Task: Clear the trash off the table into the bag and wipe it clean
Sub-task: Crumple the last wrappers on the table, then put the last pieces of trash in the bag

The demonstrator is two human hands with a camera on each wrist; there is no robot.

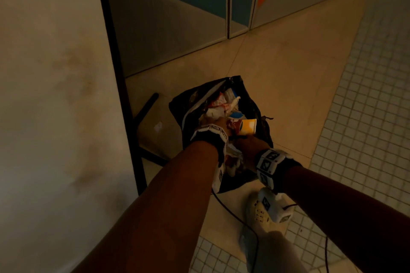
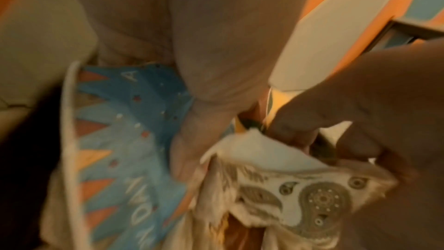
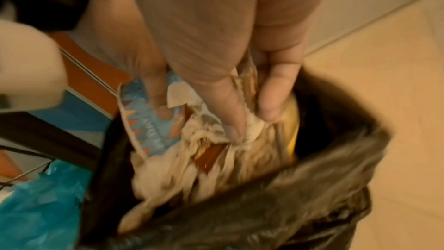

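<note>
My right hand [image 3: 216, 75] has its fingers [image 3: 271, 102] driven down into a wad of crumpled napkins [image 3: 216, 161], curled enough that I read it as pinching the paper rather than just pressing it. My left hand [image 2: 228, 48] lies against a blue patterned paper plate [image 2: 134, 140], its straight fingers pushing the plate along with the napkins; whether its thumb hooks anything I cannot tell through the blur. Both hands are inside the mouth of the black trash bag [image 1: 261, 106], which sits on the floor beside the table [image 1: 55, 95]. A yellow paper cup [image 1: 247, 126] rests on top of the trash already in there.

The risk I see is the bag itself: its rim looks slack and nothing holds it open, so if I let go carelessly the plate could catch the edge and tip wrappers onto the tiles. The napkins look greasy and may cling to my fingers as I pull out.
</note>
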